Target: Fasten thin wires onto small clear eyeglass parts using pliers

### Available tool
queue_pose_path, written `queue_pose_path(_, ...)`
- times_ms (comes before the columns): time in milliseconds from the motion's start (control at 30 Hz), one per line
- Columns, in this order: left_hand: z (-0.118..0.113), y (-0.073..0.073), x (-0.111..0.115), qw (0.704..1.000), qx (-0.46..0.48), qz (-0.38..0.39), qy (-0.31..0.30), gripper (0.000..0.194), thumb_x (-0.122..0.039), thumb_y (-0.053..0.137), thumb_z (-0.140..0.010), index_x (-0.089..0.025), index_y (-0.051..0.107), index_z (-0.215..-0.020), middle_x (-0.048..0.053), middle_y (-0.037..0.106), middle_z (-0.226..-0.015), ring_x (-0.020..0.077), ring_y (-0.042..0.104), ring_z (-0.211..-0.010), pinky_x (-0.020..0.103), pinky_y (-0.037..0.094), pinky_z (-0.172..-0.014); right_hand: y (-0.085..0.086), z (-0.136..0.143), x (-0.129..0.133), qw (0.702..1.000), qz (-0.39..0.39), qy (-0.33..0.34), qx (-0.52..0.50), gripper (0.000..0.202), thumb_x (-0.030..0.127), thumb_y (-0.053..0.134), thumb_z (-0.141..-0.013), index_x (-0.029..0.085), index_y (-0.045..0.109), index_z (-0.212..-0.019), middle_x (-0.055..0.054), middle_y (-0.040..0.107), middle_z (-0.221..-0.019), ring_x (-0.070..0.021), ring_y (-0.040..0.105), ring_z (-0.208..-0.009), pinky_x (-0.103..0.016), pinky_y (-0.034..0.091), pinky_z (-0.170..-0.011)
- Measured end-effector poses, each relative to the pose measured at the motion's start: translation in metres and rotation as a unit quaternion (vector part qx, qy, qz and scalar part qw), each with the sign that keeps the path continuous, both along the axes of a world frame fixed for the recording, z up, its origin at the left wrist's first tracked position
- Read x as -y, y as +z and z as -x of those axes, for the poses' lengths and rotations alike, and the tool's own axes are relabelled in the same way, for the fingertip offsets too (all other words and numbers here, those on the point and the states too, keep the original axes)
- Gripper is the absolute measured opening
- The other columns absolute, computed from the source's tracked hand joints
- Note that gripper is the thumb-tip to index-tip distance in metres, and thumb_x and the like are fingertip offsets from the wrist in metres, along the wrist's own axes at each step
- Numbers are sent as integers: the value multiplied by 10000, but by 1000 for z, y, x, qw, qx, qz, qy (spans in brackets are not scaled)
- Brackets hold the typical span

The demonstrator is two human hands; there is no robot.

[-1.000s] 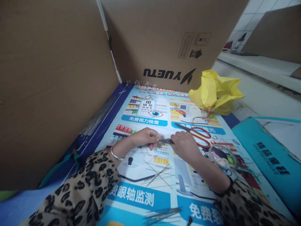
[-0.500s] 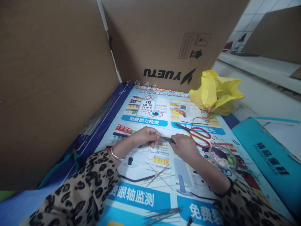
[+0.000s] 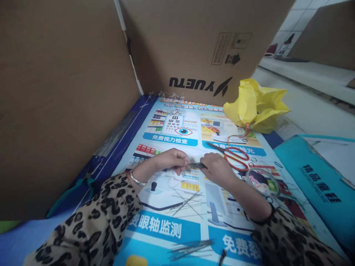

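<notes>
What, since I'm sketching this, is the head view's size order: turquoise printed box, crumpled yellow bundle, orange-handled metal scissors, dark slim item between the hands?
Largest to smallest:
Turquoise box, partly cut off
Yellow bundle
Scissors
Dark slim item, visible part only

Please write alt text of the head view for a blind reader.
A person's right hand holds a small dark tool, its tip close to the left hand, above a printed poster. Red-handled scissors lie near the right hand; thin dark strands lie closer to the camera.
</notes>
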State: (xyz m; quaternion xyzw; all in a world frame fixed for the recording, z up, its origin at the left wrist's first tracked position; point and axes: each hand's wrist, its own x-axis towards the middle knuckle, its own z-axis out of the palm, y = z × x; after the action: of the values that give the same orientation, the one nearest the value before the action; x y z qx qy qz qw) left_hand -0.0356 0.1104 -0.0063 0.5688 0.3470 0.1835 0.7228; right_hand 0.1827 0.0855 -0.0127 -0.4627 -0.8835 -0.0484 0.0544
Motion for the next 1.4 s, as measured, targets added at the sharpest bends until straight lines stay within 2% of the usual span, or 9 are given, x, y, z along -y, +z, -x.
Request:
queue_pose_path(333, 3, 7, 0, 995, -33, 8, -92, 210, -286, 665, -671, -108, 631, -775, -5, 604, -542, 77, 549, -415, 175, 463, -425, 1, 1, 2, 995, -68, 66, 28, 78, 170, 504, -695, 183, 580, -710, -36, 549, -715, -164, 434, -724, -299, 221, -667)
queue_pose_path(600, 2, 11, 1, 995, -44, 1, -89, 193, -280, 658, -678, -107, 624, -758, -10, 600, -534, 65, 533, -399, 163, 455, -420, 1, 1, 3, 996, -66, 57, 32, 83, 177, 503, -698, 190, 583, -715, -35, 560, -719, -167, 438, -716, -299, 217, -664)
queue_pose_path(933, 1, 8, 0, 995, -52, -5, -88, 213, -290, 651, -684, -97, 614, -768, -6, 600, -537, 76, 549, -398, 164, 454, -414, 2, 3, 4, 995, -80, 46, 44, 89, 208, 502, -730, 189, 588, -713, -43, 570, -706, -177, 452, -706, -311, 209, -648)
queue_pose_path(1100, 1, 5, -1, 995, -46, -6, -87, 235, -311, 659, -679, -96, 615, -764, -2, 602, -541, 73, 543, -393, 167, 456, -419, 2, 3, 5, 996, -63, 42, 43, 95, 205, 503, -721, 180, 594, -723, -47, 585, -715, -169, 463, -699, -305, 217, -646)
queue_pose_path(1400, 1, 11, 1, 996, -50, -10, -75, 218, -298, 653, -683, -103, 613, -770, -10, 595, -537, 69, 543, -399, 165, 442, -418, 3, 4, 6, 998, -21, 21, 50, 119, 208, 490, -734, 177, 605, -736, -41, 600, -727, -155, 488, -688, -290, 238, -636)
